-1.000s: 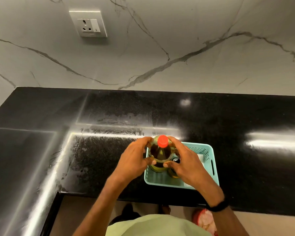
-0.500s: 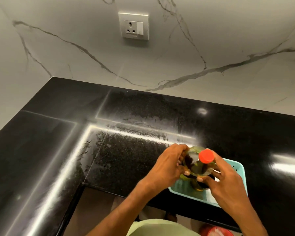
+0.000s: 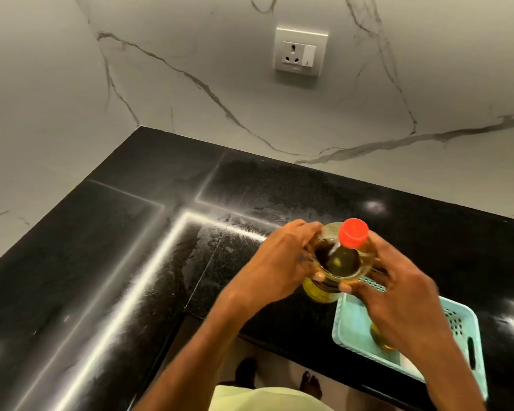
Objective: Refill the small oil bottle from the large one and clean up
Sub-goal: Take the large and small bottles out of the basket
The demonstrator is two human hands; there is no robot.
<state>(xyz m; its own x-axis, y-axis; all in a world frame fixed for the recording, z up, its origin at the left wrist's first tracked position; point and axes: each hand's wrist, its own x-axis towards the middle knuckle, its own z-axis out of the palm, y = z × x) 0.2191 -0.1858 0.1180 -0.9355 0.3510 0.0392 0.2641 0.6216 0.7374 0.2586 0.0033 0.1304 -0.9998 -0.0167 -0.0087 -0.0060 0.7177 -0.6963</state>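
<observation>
Teal basket (image 3: 343,324) holds small bottle (image 3: 382,341); large bottle (image 3: 343,261) beside.

One wide-angle head-worn camera looks steeply down across the glossy black stone countertop (image 3: 116,262) toward the white grey-veined marble wall (image 3: 175,114). It sits close above the counter's front edge.
</observation>
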